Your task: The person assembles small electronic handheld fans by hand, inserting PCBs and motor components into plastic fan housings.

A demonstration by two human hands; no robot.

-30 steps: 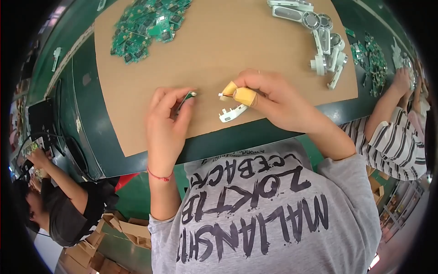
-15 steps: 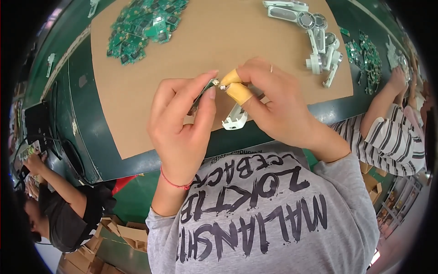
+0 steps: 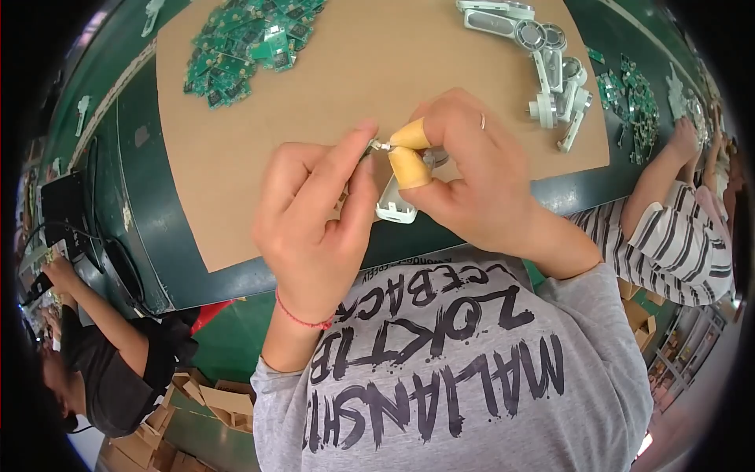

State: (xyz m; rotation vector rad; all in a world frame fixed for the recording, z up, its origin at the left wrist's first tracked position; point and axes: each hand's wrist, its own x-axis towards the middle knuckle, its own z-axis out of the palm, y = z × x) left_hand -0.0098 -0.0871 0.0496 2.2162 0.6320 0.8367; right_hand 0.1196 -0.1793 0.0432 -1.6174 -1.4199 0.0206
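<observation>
My left hand [image 3: 311, 208] pinches a small green circuit board [image 3: 366, 151] between thumb and fingertips, seen almost edge-on. Facing it, my right hand [image 3: 487, 185] wears yellow finger cots [image 3: 410, 167] on thumb and index finger. Those two fingertips grip a tiny white plug [image 3: 386, 146], which touches the connector at the board's edge; whether it is seated cannot be made out. Under the right hand hangs a white plastic housing [image 3: 395, 209], open end toward me, its upper part hidden by my fingers. The plug's wire is mostly hidden too.
A brown cardboard sheet [image 3: 377, 71] covers the green table. On it lie a heap of green circuit boards [image 3: 252, 51] at far left and several white handheld fans [image 3: 550, 75] at far right. More boards [image 3: 635, 102] lie beyond. Co-workers sit at left [image 3: 118, 346] and right [image 3: 676, 244].
My right hand has brought the white plug leftward until it meets the board's connector. The white housing has swung slightly left. My left hand has barely moved.
</observation>
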